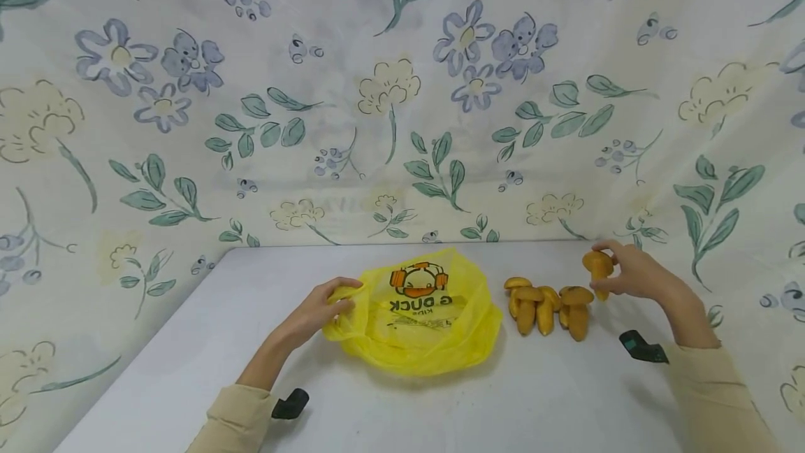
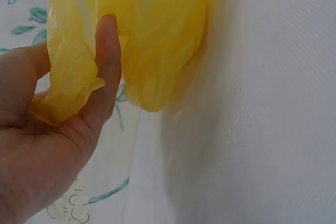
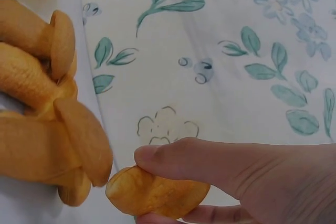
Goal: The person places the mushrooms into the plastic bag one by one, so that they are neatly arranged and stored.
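Note:
A yellow plastic bag [image 1: 415, 341] with a cartoon duck print lies on the table in the head view. My left hand [image 1: 317, 310] grips its left end, and the left wrist view shows the crumpled bag film [image 2: 71, 82] between thumb and fingers. At the right, my right hand [image 1: 638, 275] pinches a brown-yellow toy-like mushroom [image 1: 599, 268], held cap up. In the right wrist view the thumb lies across this mushroom [image 3: 157, 192], partly covering it. Several similar mushrooms [image 1: 527, 310] lie close together between the bag and my right hand.
The white table [image 1: 390, 414] reaches back to a flower-printed cloth [image 1: 390, 124], which hangs behind it and along both sides. Dark wrist-worn devices show near the left sleeve [image 1: 235, 414] and the right sleeve [image 1: 717, 390].

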Demonstrator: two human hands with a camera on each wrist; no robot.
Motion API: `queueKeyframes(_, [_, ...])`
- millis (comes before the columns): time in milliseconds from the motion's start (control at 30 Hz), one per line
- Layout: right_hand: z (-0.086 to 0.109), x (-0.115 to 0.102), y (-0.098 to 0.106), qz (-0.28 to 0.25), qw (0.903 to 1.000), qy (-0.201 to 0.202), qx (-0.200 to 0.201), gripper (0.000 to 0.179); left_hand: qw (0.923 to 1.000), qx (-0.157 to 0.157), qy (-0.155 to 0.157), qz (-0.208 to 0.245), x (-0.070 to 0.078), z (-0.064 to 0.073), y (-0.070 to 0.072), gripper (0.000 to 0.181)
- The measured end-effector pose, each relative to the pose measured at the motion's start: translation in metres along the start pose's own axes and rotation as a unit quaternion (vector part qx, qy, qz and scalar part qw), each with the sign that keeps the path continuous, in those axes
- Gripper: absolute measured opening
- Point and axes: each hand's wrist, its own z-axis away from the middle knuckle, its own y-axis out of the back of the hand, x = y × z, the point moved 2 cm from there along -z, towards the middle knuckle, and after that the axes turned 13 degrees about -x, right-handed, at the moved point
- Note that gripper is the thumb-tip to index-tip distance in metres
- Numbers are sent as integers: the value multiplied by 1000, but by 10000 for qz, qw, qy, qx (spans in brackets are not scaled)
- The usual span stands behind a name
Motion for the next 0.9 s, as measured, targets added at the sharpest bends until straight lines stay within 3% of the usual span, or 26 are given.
queueKeyframes(900, [-23, -51, 1, 130, 9978, 331, 567, 72, 9998, -16, -139, 136, 3, 5, -3, 38])
